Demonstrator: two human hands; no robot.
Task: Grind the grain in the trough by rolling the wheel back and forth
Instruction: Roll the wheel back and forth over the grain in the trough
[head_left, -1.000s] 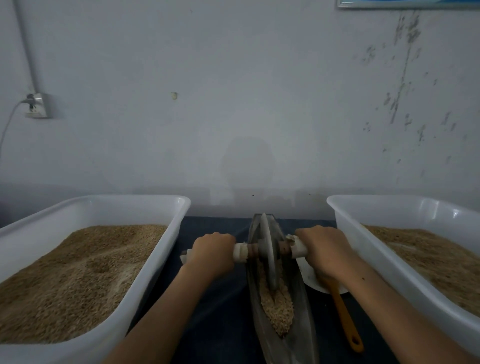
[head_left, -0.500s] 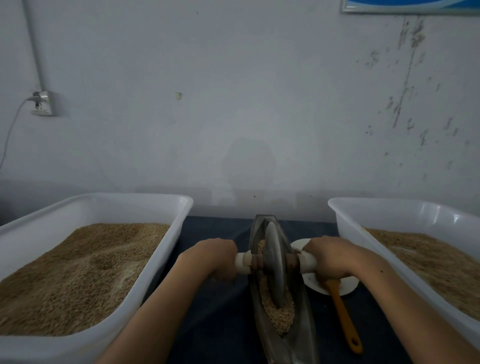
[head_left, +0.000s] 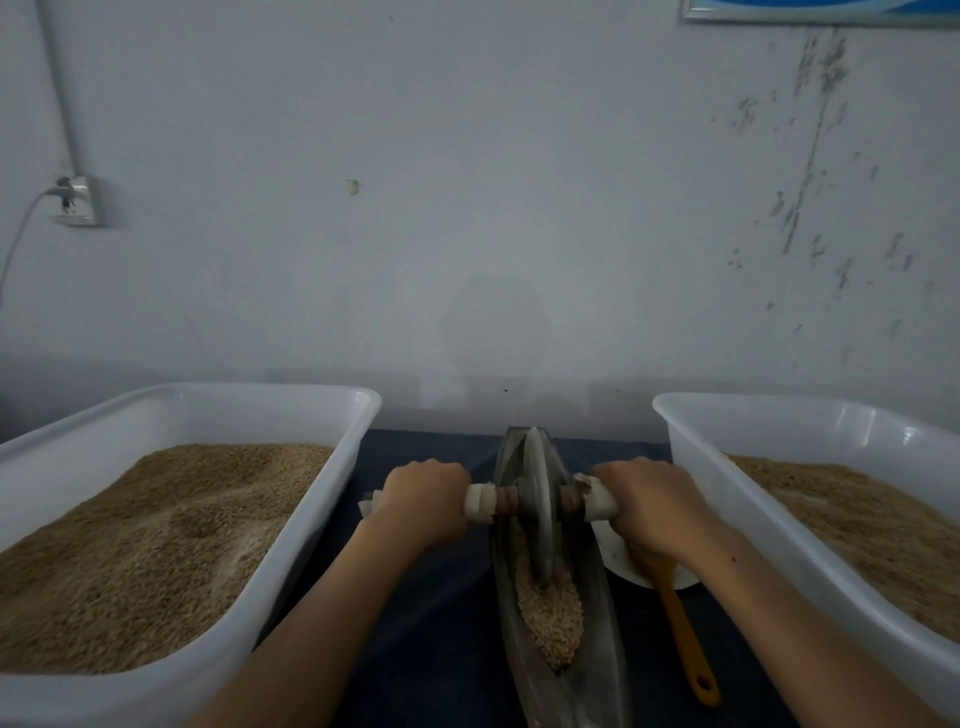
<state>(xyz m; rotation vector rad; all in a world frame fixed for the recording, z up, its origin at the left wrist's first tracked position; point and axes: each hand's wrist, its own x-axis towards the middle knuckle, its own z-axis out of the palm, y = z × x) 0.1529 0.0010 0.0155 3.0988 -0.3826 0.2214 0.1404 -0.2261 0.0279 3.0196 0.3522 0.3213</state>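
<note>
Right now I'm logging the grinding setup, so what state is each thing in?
Left hand: grips the wheel's left handle.
Right hand: grips the right handle.
Grey stone wheel: upright in the trough.
Narrow dark metal trough: holds grain.
White plastic tubs: both hold grain.
Orange-handled tool: lying unused.

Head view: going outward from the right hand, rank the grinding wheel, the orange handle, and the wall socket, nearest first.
From the right hand:
1. Orange handle, just below the hand.
2. Grinding wheel, to its left in the trough.
3. Wall socket, far upper left.
</note>
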